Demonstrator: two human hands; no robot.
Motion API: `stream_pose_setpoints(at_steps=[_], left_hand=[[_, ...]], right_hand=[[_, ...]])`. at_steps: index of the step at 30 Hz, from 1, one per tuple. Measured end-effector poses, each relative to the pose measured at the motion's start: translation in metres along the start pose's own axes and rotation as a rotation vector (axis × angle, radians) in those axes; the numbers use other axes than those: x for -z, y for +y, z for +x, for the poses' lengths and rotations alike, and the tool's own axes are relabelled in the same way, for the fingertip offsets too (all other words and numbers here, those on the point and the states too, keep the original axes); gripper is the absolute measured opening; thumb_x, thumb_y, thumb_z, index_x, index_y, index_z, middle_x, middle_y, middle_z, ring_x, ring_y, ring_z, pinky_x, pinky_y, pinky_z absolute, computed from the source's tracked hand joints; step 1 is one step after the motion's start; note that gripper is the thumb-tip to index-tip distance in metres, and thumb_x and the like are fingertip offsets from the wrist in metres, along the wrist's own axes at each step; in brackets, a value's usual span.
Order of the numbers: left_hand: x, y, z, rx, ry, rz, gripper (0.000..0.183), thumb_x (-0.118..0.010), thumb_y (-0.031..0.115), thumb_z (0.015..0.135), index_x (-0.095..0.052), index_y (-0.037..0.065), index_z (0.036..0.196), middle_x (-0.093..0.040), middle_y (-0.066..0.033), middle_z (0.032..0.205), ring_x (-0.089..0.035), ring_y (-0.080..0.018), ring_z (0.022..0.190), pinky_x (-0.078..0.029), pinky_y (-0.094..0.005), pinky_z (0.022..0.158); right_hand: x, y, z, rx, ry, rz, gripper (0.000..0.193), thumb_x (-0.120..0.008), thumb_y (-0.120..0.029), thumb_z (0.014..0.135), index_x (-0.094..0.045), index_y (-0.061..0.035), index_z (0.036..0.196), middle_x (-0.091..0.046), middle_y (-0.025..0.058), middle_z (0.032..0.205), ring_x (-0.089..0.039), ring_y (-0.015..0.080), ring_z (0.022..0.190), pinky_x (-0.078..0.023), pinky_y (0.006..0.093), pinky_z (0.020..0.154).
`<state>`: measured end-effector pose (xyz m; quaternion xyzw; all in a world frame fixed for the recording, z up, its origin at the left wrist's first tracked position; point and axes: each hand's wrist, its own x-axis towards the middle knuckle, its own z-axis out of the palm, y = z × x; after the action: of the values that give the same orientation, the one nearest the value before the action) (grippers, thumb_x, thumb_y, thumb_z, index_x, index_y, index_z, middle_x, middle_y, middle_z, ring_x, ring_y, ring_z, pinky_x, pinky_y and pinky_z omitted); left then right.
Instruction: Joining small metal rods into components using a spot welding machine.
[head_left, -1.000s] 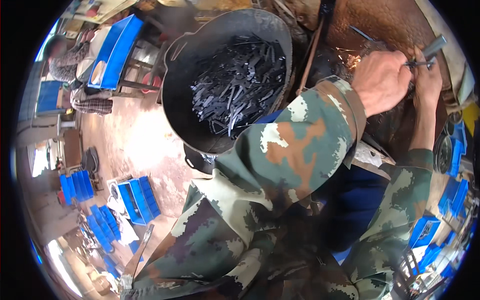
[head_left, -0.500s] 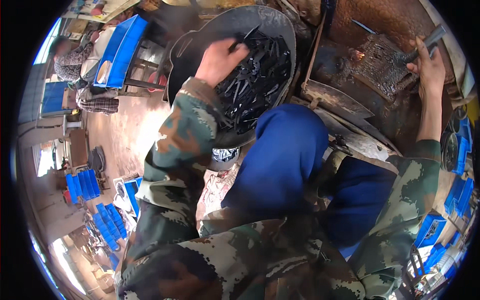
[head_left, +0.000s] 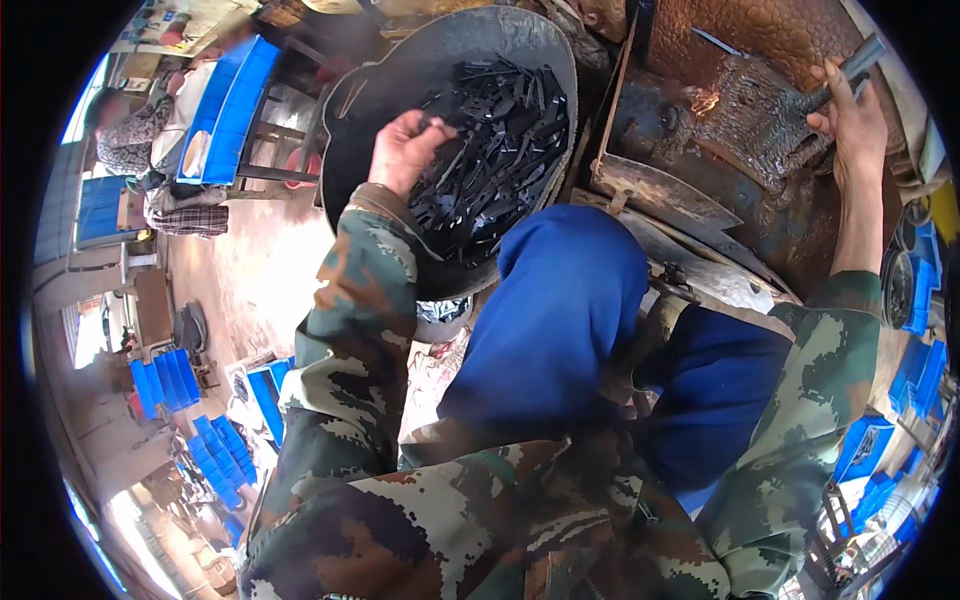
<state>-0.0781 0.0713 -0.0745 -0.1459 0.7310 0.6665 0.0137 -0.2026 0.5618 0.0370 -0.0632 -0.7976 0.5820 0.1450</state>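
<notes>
My left hand (head_left: 406, 152) hovers over the left side of a large dark basin (head_left: 500, 35). Its fingers are bent with the tips drawn together; nothing shows clearly between them. Many loose black, flat, narrow strips (head_left: 510, 130) fill the basin below and to the right of it. On the far right, my right hand (head_left: 852, 125) is wrapped round a grey metal bar (head_left: 864, 56). The bar's lower end reaches a brown, crusty, wet-looking slab (head_left: 765, 115) in a rusty metal tray (head_left: 670, 190). A small orange glow (head_left: 704, 100) shows at the slab's left edge.
A thin bluish strip (head_left: 716, 41) lies at the back of the tray. My blue-trousered knee (head_left: 570, 260) rises between basin and tray. Blue bins (head_left: 165, 380) stand at left, more blue bins (head_left: 862, 450) at right. A person (head_left: 125, 145) sits by a blue trough (head_left: 232, 110) at far left.
My left hand has drawn back to the left and down, and the black strip that stuck out of its fingers no longer shows there. My right hand keeps its hold, slightly higher.
</notes>
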Motion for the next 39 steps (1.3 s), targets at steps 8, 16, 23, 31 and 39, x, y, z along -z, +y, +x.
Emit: stream_pose_setpoints(at_steps=[8, 16, 23, 31, 39], left_hand=[[0.010, 0.061, -0.017, -0.317, 0.087, 0.034, 0.011, -0.065, 0.008, 0.087, -0.066, 0.005, 0.098, -0.069, 0.0008, 0.087, -0.044, -0.0009, 0.059, -0.032, -0.0186, 0.052], [-0.015, -0.005, -0.035, -0.143, 0.044, 0.124, 0.013, -0.067, 0.011, 0.090, -0.067, 0.000, 0.097, -0.065, 0.0028, 0.083, -0.055, -0.0054, 0.076, -0.045, -0.0227, 0.070], [-0.010, -0.049, -0.056, -0.155, -0.204, 0.322, 0.012, -0.061, 0.015, 0.095, -0.063, 0.003, 0.093, -0.058, 0.0050, 0.077, -0.048, -0.0035, 0.072, -0.039, -0.0223, 0.065], [-0.004, -0.077, -0.058, -0.178, -0.289, 0.235, 0.013, -0.063, 0.009, 0.095, -0.059, 0.004, 0.106, -0.059, 0.0046, 0.086, -0.049, -0.0031, 0.076, -0.040, -0.0213, 0.068], [0.005, -0.035, -0.059, -0.163, -0.091, 0.197, 0.013, -0.061, 0.015, 0.098, -0.061, 0.003, 0.102, -0.066, -0.0007, 0.089, -0.056, -0.0070, 0.079, -0.044, -0.0231, 0.071]], right_hand=[[0.000, 0.004, 0.003, 0.026, 0.009, 0.007, 0.032, -0.063, -0.026, 0.096, -0.066, -0.0058, 0.121, -0.042, -0.0057, 0.066, -0.041, 0.0019, 0.055, -0.057, 0.0233, 0.057], [0.001, 0.000, 0.000, 0.012, -0.040, -0.022, 0.043, -0.063, -0.025, 0.097, -0.052, -0.0005, 0.130, -0.070, 0.0036, 0.108, -0.039, -0.0001, 0.057, -0.052, 0.0179, 0.054], [-0.001, 0.000, -0.002, 0.015, -0.014, 0.046, 0.034, -0.062, -0.025, 0.097, -0.063, -0.0049, 0.124, -0.056, -0.0035, 0.074, -0.039, 0.0017, 0.054, -0.057, 0.0222, 0.058], [-0.001, -0.005, -0.005, 0.037, -0.049, 0.010, 0.034, -0.061, -0.024, 0.098, -0.059, -0.0025, 0.125, -0.065, 0.0000, 0.091, -0.037, 0.0001, 0.054, -0.055, 0.0198, 0.056], [-0.008, -0.018, -0.019, 0.026, -0.025, 0.066, 0.033, -0.058, -0.022, 0.100, -0.057, -0.0008, 0.124, -0.069, 0.0036, 0.106, -0.033, -0.0008, 0.052, -0.052, 0.0177, 0.053]])
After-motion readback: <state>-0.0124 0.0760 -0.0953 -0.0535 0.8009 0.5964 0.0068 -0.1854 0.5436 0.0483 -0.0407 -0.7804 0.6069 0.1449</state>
